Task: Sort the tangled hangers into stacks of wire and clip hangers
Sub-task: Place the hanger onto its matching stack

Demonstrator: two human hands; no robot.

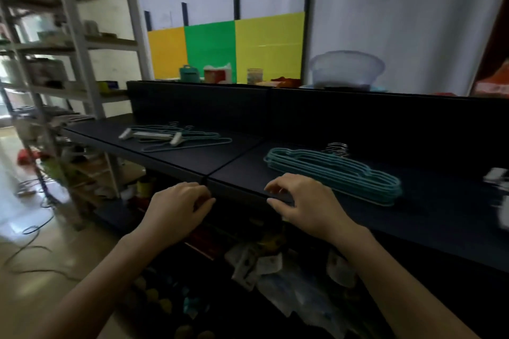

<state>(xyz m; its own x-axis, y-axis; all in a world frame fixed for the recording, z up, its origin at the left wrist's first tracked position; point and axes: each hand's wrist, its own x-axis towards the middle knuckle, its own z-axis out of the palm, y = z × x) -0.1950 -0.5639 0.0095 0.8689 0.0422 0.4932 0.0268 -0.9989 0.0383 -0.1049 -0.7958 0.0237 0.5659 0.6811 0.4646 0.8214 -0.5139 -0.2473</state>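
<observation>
Left hand (179, 206) and right hand (300, 201) hover loosely curled, empty, near stacked teal wire hangers (336, 173) on a matte black table (234, 158).

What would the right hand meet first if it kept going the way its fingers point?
Probably the tangled pile, up-left across bare tabletop; the right hand would pass left of the teal wire stack. Depth is uncertain.

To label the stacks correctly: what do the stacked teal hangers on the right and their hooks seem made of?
The stacked teal hangers probably are thin wire under a matte plastic or rubber coating: slim rods, even colour. Their silver hooks look like bare shiny metal, though blurred.
</observation>
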